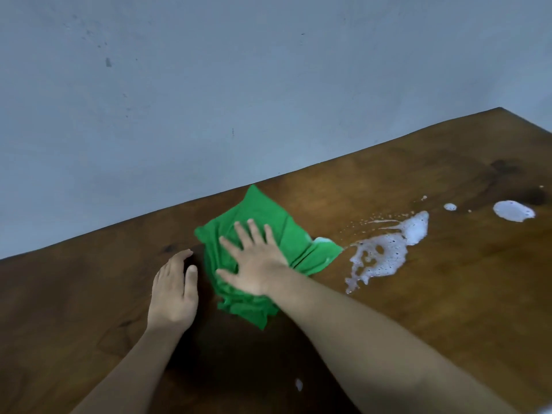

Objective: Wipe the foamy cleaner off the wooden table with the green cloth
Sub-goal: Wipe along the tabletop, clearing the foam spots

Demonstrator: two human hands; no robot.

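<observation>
The green cloth (268, 231) lies rumpled and folded on the wooden table (418, 318), its top corner nearly at the far edge, where the table meets a grey-blue wall (209, 85). The right hand (254, 261) presses flat on the cloth, fingers straight and spread, gripping nothing. The left hand (174, 291) rests on bare wood just beside the cloth's left side, fingers together and relaxed, holding nothing.

The foamy cleaner (385, 252) sits in a large bubbly patch just beside the cloth's right corner, and a dab of foam touches that corner. Two smaller blobs lie farther along toward the far right corner, well apart from the cloth. A tiny fleck lies on the near side between the forearms. Bare wood runs between the foam and the far edge, and more lies open on the near side of the big patch.
</observation>
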